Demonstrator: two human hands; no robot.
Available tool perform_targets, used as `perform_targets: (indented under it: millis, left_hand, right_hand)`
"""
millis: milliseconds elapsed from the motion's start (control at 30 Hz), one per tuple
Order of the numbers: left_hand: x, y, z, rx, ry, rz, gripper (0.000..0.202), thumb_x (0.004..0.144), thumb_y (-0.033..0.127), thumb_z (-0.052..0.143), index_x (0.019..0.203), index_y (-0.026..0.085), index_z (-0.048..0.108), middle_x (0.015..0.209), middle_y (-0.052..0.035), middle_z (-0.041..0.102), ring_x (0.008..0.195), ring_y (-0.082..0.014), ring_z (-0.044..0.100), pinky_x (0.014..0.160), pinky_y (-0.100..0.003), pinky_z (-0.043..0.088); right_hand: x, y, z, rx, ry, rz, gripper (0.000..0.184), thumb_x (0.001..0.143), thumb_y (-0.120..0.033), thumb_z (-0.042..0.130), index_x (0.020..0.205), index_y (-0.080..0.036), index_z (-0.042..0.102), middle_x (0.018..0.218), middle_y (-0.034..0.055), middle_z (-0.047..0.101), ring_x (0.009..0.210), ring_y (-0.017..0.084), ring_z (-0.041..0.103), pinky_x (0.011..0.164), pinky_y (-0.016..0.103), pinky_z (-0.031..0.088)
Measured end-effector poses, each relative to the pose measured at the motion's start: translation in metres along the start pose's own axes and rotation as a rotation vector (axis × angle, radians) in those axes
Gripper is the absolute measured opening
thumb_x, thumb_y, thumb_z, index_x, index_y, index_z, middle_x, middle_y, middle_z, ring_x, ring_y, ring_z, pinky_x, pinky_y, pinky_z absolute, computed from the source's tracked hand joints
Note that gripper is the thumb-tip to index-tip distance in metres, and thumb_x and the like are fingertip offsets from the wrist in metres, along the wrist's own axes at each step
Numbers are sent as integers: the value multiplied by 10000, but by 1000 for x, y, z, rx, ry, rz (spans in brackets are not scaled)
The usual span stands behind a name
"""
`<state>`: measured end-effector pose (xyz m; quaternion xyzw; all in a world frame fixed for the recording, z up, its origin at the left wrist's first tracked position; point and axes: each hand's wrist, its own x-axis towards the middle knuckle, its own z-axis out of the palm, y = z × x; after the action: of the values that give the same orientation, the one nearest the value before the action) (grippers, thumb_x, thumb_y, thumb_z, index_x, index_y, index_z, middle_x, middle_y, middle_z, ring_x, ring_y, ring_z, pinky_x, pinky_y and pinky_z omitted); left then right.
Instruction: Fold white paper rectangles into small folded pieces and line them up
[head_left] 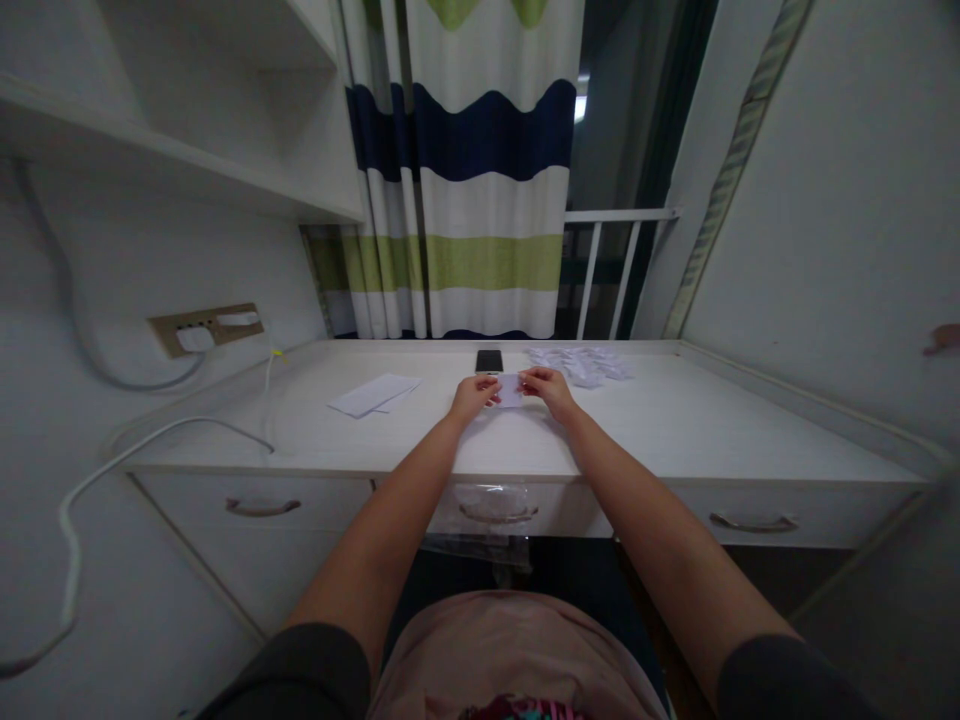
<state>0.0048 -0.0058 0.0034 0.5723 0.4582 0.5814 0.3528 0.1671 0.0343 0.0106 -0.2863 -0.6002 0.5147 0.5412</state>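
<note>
A small white paper slip (pixel 511 390) lies on the white desk (pixel 675 430), held between both of my hands. My left hand (pixel 474 397) pinches its left edge with curled fingers. My right hand (pixel 550 386) grips its right edge, fingers bent over the top. Just behind the slip lies a dark phone (pixel 489 360), flat on the desk.
Several folded white paper pieces (pixel 582 364) are piled at the back right. Flat white sheets (pixel 374 394) lie to the left. A wall socket strip (pixel 205 328) with white cables (pixel 150 440) is on the left wall. Drawers with handles (pixel 262 507) run under the desk; a striped curtain (pixel 465 200) hangs behind.
</note>
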Motion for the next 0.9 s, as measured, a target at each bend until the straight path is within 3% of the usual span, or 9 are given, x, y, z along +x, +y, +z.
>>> perform_targets:
  millis: [333, 700, 900]
  left_hand:
    - [-1, 2, -2, 195, 3, 63, 77, 707, 189, 592, 662, 128, 604, 525, 12, 568, 520, -93, 553, 523, -202, 391]
    - [-2, -1, 1, 162, -24, -16, 60, 698, 180, 622, 715, 123, 612, 603, 3, 606, 510, -82, 549, 524, -202, 404]
    - [-1, -1, 0, 227, -9, 13, 42, 712, 148, 603, 673, 131, 608, 580, 13, 597, 514, -85, 552, 573, -213, 428]
  right_hand:
    - [1, 2, 0, -12, 17, 2, 333, 457, -405, 790, 630, -163, 639, 579, 0, 631, 521, 119, 599, 528, 235, 480]
    - [3, 3, 0, 1, 104, -7, 265, 537, -352, 772, 618, -159, 609, 541, -10, 608, 490, 110, 591, 497, 220, 474]
    - [2, 2, 1, -8, 104, -7, 241, 557, -328, 769, 611, -164, 600, 533, -9, 608, 500, 118, 600, 485, 214, 469]
